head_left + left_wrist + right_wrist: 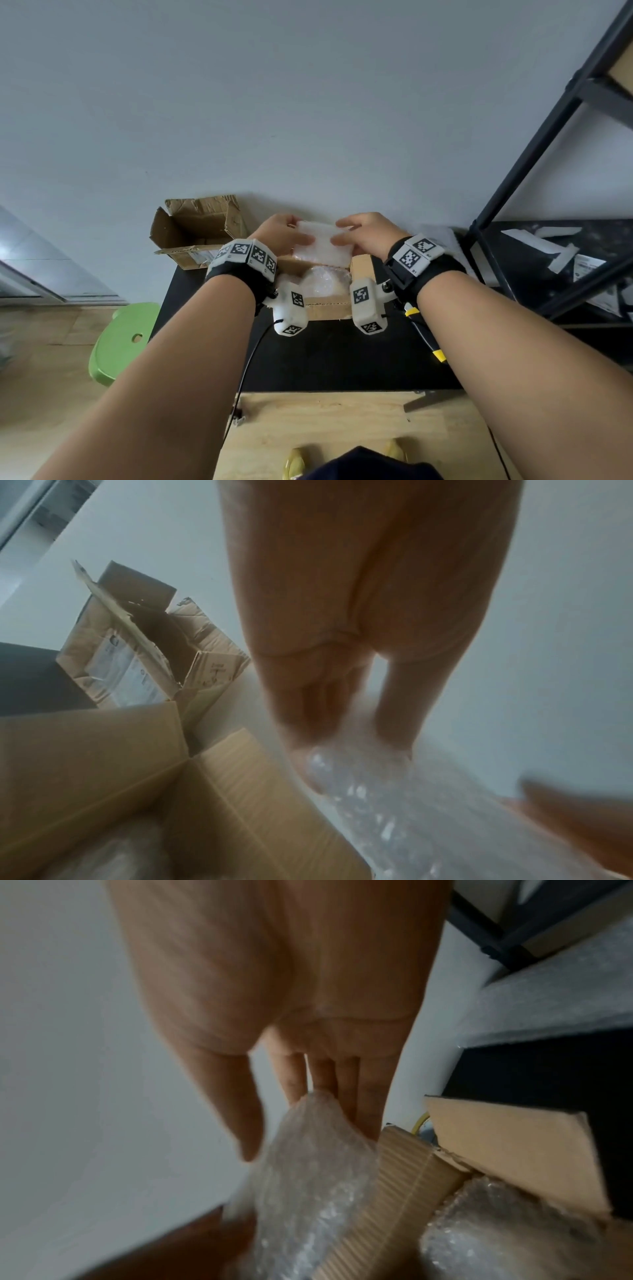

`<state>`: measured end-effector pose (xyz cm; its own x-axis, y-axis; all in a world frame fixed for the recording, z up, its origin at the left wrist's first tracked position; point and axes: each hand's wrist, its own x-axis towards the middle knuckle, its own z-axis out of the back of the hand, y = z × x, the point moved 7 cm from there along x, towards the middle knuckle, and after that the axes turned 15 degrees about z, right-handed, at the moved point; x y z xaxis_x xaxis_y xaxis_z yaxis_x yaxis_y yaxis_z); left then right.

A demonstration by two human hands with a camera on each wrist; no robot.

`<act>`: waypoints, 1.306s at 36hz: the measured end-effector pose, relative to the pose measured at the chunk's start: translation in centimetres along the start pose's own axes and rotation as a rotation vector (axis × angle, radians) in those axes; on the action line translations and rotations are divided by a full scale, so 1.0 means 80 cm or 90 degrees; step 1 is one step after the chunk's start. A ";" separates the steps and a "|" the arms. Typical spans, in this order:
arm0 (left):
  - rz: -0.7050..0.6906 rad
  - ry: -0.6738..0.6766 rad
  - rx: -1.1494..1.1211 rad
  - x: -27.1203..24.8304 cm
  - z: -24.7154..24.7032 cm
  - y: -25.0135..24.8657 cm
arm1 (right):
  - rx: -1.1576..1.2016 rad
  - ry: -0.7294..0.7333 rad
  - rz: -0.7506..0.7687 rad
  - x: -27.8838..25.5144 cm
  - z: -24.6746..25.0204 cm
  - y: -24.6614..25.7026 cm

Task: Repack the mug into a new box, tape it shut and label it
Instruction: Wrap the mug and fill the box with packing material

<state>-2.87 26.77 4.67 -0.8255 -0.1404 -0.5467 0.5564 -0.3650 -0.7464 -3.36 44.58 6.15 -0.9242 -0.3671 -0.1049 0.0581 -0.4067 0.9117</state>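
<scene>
Both my hands pinched the folded bubble wrap (320, 241) over the new box (329, 305): left hand (279, 233) on 1 end, right hand (364, 234) on the other. Light, soft, slippery stuff; edges gripped best. Wrapped bundle (320, 282), presumably the mug, sat inside. Old box (195, 226) stood left, clear of my reach.

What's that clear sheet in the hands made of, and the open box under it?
Sheet: apparently bubble wrap, a glossy translucent plastic with raised air pockets catching light. Box: corrugated cardboard, matte brown, with fluted ribs along its flap.
</scene>
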 end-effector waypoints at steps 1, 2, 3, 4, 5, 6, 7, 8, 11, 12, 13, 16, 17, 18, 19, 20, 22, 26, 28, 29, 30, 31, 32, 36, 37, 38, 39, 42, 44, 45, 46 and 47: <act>-0.011 -0.008 0.022 0.000 -0.002 0.001 | -0.052 0.007 0.002 0.001 -0.002 -0.003; -0.018 -0.015 0.043 0.002 -0.005 0.003 | -0.088 0.008 0.006 0.001 -0.004 -0.004; -0.020 -0.020 0.057 0.003 -0.008 0.006 | -0.119 0.004 0.010 0.002 -0.006 -0.005; -0.019 -0.025 0.070 0.005 -0.010 0.011 | -0.153 -0.002 0.016 0.003 -0.008 -0.006; -0.019 -0.033 0.086 0.007 -0.012 0.016 | -0.190 -0.010 0.019 0.003 -0.009 -0.007; -0.018 -0.047 0.110 0.010 -0.013 0.021 | -0.230 -0.024 0.021 0.004 -0.009 -0.009; -0.019 -0.066 0.146 0.011 -0.013 0.026 | -0.270 -0.042 0.016 0.004 -0.007 -0.012; -0.019 -0.089 0.185 0.012 -0.012 0.030 | -0.308 -0.063 0.014 0.003 -0.005 -0.014; -0.011 -0.120 0.303 0.017 -0.013 0.045 | -0.435 -0.062 -0.003 0.003 -0.008 -0.022; -0.003 -0.120 0.341 0.018 -0.014 0.051 | -0.468 -0.053 -0.007 0.002 -0.011 -0.024; 0.007 -0.118 0.376 0.019 -0.016 0.056 | -0.490 -0.043 -0.015 0.001 -0.015 -0.026; 0.019 -0.101 0.449 0.022 -0.027 0.065 | -0.539 -0.031 -0.001 0.001 -0.027 -0.031; 0.017 -0.096 0.476 0.022 -0.032 0.066 | -0.556 -0.025 0.006 0.002 -0.032 -0.031; 0.016 -0.091 0.499 0.023 -0.036 0.067 | -0.577 -0.017 0.023 0.001 -0.039 -0.030; 0.014 -0.086 0.516 0.024 -0.039 0.068 | -0.598 -0.004 0.034 0.003 -0.046 -0.032; 0.017 -0.079 0.528 0.025 -0.042 0.070 | -0.619 0.011 0.043 0.003 -0.052 -0.033; 0.021 -0.063 0.556 0.029 -0.048 0.076 | -0.664 0.054 0.047 0.002 -0.067 -0.039; 0.034 -0.025 0.602 0.034 -0.055 0.088 | -0.773 0.130 0.037 0.001 -0.090 -0.045; 0.045 -0.008 0.614 0.037 -0.056 0.092 | -0.713 0.142 0.001 0.002 -0.096 -0.055; 0.054 0.001 0.620 0.038 -0.056 0.094 | -0.691 0.160 -0.021 0.003 -0.099 -0.062; 0.059 0.010 0.626 0.039 -0.056 0.096 | -0.679 0.178 -0.043 0.002 -0.100 -0.068; 0.058 0.016 0.632 0.040 -0.056 0.097 | -0.677 0.183 -0.060 0.004 -0.099 -0.073; 0.053 0.022 0.638 0.041 -0.058 0.098 | -0.663 0.177 -0.078 0.005 -0.098 -0.076; 0.024 0.015 0.640 0.045 -0.059 0.101 | -0.594 0.191 -0.138 0.009 -0.095 -0.081; 0.020 0.016 0.644 0.047 -0.060 0.102 | -0.578 0.191 -0.142 0.010 -0.094 -0.080; 0.020 0.020 0.650 0.048 -0.061 0.102 | -0.569 0.196 -0.139 0.011 -0.094 -0.077; 0.021 0.025 0.658 0.049 -0.062 0.104 | -0.566 0.205 -0.134 0.011 -0.093 -0.074; 0.001 0.021 0.683 0.050 -0.066 0.104 | -0.570 0.208 -0.094 0.012 -0.089 -0.074; -0.007 0.024 0.706 0.050 -0.069 0.106 | -0.581 0.200 -0.047 0.015 -0.087 -0.074; -0.008 0.027 0.716 0.051 -0.071 0.107 | -0.607 0.222 -0.028 0.016 -0.089 -0.076; -0.005 0.026 0.723 0.051 -0.072 0.109 | -0.638 0.256 -0.020 0.014 -0.092 -0.077; -0.002 0.025 0.727 0.051 -0.072 0.110 | -0.683 0.278 -0.007 0.015 -0.094 -0.076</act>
<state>-0.79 28.32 -6.31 -0.8124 -0.1168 -0.5714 0.1264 -0.9917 0.0230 -1.98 40.34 -2.53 -0.7295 -0.5315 -0.4305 0.5347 -0.8357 0.1256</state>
